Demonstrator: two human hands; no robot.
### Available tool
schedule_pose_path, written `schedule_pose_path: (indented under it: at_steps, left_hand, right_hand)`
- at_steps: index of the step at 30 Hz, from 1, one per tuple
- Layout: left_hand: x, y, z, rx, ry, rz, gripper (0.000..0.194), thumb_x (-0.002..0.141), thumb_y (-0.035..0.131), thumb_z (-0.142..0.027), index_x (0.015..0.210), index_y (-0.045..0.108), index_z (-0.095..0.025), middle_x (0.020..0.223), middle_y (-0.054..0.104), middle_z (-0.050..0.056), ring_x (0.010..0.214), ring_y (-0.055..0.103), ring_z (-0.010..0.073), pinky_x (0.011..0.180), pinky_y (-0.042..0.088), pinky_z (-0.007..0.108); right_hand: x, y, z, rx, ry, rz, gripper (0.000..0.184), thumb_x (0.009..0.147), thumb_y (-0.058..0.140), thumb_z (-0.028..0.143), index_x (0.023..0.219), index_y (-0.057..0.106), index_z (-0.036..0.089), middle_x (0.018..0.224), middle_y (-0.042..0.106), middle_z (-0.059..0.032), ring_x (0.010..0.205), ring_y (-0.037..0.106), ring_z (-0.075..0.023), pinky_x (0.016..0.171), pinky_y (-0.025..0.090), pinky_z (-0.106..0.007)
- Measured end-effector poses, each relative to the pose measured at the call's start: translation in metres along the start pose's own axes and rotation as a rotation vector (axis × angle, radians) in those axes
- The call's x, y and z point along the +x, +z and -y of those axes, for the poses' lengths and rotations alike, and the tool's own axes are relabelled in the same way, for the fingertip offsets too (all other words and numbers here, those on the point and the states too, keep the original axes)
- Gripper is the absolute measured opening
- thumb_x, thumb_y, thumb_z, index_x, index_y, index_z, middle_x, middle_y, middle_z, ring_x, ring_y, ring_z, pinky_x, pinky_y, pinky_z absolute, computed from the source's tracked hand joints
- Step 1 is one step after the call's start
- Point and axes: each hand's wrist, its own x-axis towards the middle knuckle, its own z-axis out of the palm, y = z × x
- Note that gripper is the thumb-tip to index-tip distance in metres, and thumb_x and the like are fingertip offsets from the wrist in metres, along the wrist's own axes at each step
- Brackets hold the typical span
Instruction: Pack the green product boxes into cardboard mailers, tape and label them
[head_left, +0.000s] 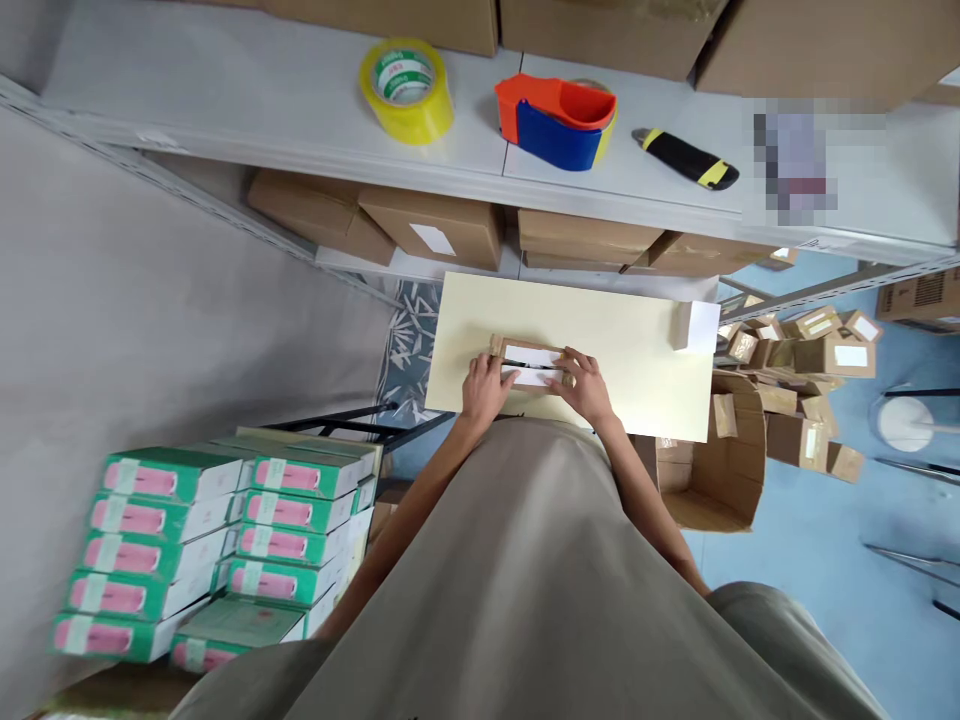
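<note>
Head view: a small brown carton (521, 343) lies flat on the pale tabletop (630, 390), left of its centre, with two white panels (534, 356) on its upper side and a dark gap between them. Advisable handling, in my judgement: steady both ends with equal, light pressure, align the panels' edges along the gap, and hold fingertips clear of that line (thin card would likely buckle under a hard push).

Grip, left hand (484, 392): partly closed at the carton's 8 to 9 o'clock end, fingers bent at the end, thumb reaching onto the near panel. Grip, right hand (590, 390): partly closed at the 3 to 4 o'clock end, fingers towards the far corner, thumb side by the near one. Exact contact beneath the fingers cannot be determined.

Surroundings, from the carton: white block (699, 327) at 3 o'clock; on the shelf (300, 90), tape roll (431, 118) at 11, tape dispenser (559, 140) at 12, cutter (686, 158) at 1.
</note>
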Motion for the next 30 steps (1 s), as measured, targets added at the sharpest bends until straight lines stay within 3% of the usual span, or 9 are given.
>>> schedule_pose_path:
  at_steps: [3,5,9,12,15,18,24,27,30]
  left_hand:
    - [0.000,0.015,0.003,-0.104,-0.096,-0.199,0.041,0.107,0.076,-0.045,0.134,0.071,-0.015,0.136,0.067,0.025,0.135,0.064,0.0424,0.116,0.057,0.051]
    - [0.000,0.020,0.009,-0.156,-0.062,-0.263,0.042,0.106,0.077,-0.039,0.140,0.068,-0.015,0.144,0.063,0.025,0.141,0.062,0.0415,0.115,0.058,0.050]
    - [0.005,0.019,0.027,-0.215,0.055,-0.172,0.013,0.109,0.071,-0.030,0.119,0.078,-0.025,0.139,0.066,0.015,0.129,0.069,0.0329,0.106,0.061,0.043]
    - [0.012,0.015,0.035,-0.243,0.064,-0.149,0.010,0.109,0.072,-0.029,0.110,0.081,-0.025,0.135,0.066,0.012,0.119,0.071,0.0283,0.102,0.061,0.039]
    - [0.020,0.009,0.035,-0.207,0.106,-0.160,0.007,0.106,0.074,-0.026,0.108,0.080,-0.023,0.130,0.065,0.013,0.122,0.069,0.0294,0.108,0.059,0.041]
    - [0.029,0.004,0.030,-0.137,0.194,-0.145,0.010,0.104,0.072,-0.021,0.111,0.080,-0.022,0.132,0.066,0.014,0.127,0.065,0.0325,0.114,0.056,0.046]
    - [0.035,-0.009,0.019,-0.024,0.218,-0.054,0.021,0.105,0.067,-0.016,0.118,0.081,-0.022,0.137,0.070,0.015,0.133,0.063,0.0353,0.113,0.054,0.049]
    - [0.039,-0.022,0.009,0.003,0.221,0.024,0.024,0.101,0.067,-0.011,0.117,0.082,-0.021,0.132,0.073,0.015,0.133,0.065,0.0352,0.114,0.054,0.048]
    - [0.061,-0.053,-0.012,-0.027,0.264,0.088,0.025,0.095,0.073,-0.007,0.113,0.083,-0.021,0.124,0.078,0.013,0.127,0.068,0.0342,0.114,0.055,0.047]
  right_hand:
    - [-0.004,0.008,-0.012,-0.033,-0.034,-0.041,0.030,0.109,0.068,0.033,0.135,0.082,0.024,0.174,0.059,-0.0140,0.160,0.051,-0.0391,0.131,0.052,-0.062]
    - [-0.004,0.013,-0.019,-0.030,-0.048,-0.052,0.031,0.112,0.064,0.035,0.135,0.082,0.025,0.176,0.057,-0.0122,0.163,0.049,-0.0376,0.132,0.051,-0.062]
    - [-0.005,0.018,-0.025,-0.040,-0.091,-0.058,0.031,0.114,0.063,0.038,0.135,0.083,0.026,0.176,0.057,-0.0123,0.162,0.052,-0.0354,0.132,0.053,-0.058]
    - [-0.004,0.018,-0.023,-0.078,-0.110,-0.061,0.030,0.113,0.065,0.034,0.133,0.083,0.023,0.174,0.059,-0.0151,0.159,0.056,-0.0356,0.130,0.054,-0.058]
    - [0.009,0.009,-0.014,-0.163,-0.141,-0.010,0.024,0.108,0.070,0.029,0.125,0.086,0.022,0.167,0.066,-0.0171,0.159,0.057,-0.0398,0.127,0.055,-0.062]
    - [0.044,-0.021,0.012,-0.236,-0.239,-0.050,0.025,0.109,0.069,0.031,0.125,0.085,0.021,0.163,0.069,-0.0187,0.157,0.058,-0.0416,0.125,0.054,-0.064]
    - [0.154,-0.127,0.116,-0.314,-0.418,-0.443,0.046,0.119,0.048,0.038,0.158,0.064,0.022,0.169,0.059,-0.0202,0.161,0.050,-0.0398,0.129,0.045,-0.065]
    - [0.212,-0.161,0.155,-0.411,-0.361,-0.462,0.051,0.118,0.044,0.034,0.164,0.055,0.015,0.165,0.059,-0.0248,0.154,0.053,-0.0420,0.130,0.042,-0.066]
    - [0.253,-0.169,0.172,-0.498,-0.239,-0.365,0.054,0.112,0.050,0.027,0.160,0.054,0.003,0.154,0.064,-0.0322,0.145,0.058,-0.0449,0.125,0.044,-0.066]
